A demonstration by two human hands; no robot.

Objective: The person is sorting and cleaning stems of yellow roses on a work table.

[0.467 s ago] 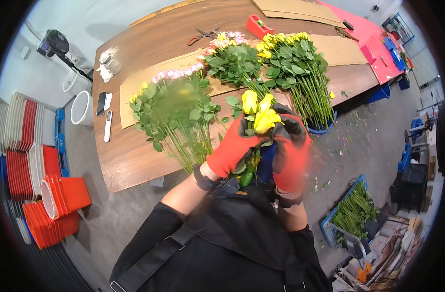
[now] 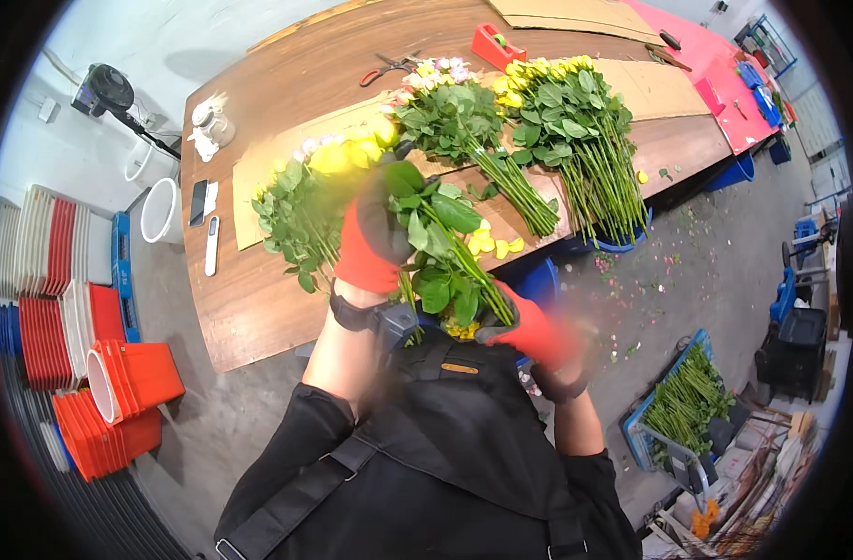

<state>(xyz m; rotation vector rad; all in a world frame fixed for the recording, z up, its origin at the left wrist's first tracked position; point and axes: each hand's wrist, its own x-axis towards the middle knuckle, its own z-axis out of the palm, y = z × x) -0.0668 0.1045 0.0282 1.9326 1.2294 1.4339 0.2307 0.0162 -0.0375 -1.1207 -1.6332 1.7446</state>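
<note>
Yellow roses on long green stems (image 2: 466,254) are held slantwise across my front, their blooms pointing to the far left. My left hand (image 2: 372,245), in a red and black glove, is closed around them just below the blooms. Lower down, my right hand (image 2: 531,327), gloved alike and partly blurred, grips the stem ends. Loose yellow petals (image 2: 482,243) lie on the table edge beside the stems. Behind my left hand rests a bunch of pink and yellow roses (image 2: 291,219), partly hidden. A tied pink and yellow bunch (image 2: 454,121) and a larger yellow rose bunch (image 2: 576,121) lie farther right.
The brown wooden table (image 2: 244,313) bears cardboard sheets, red-handled shears (image 2: 380,71), a red tape dispenser (image 2: 495,47) and a phone (image 2: 198,202). Stacked orange buckets (image 2: 132,383) stand at left. A blue bucket (image 2: 538,285) is under the table edge; a cart of cut stems (image 2: 683,401) stands right.
My left hand has moved left and up with the roses, tilting them over. My right hand has gone from the blooms down to the stem ends. Loose petals now show on the table.
</note>
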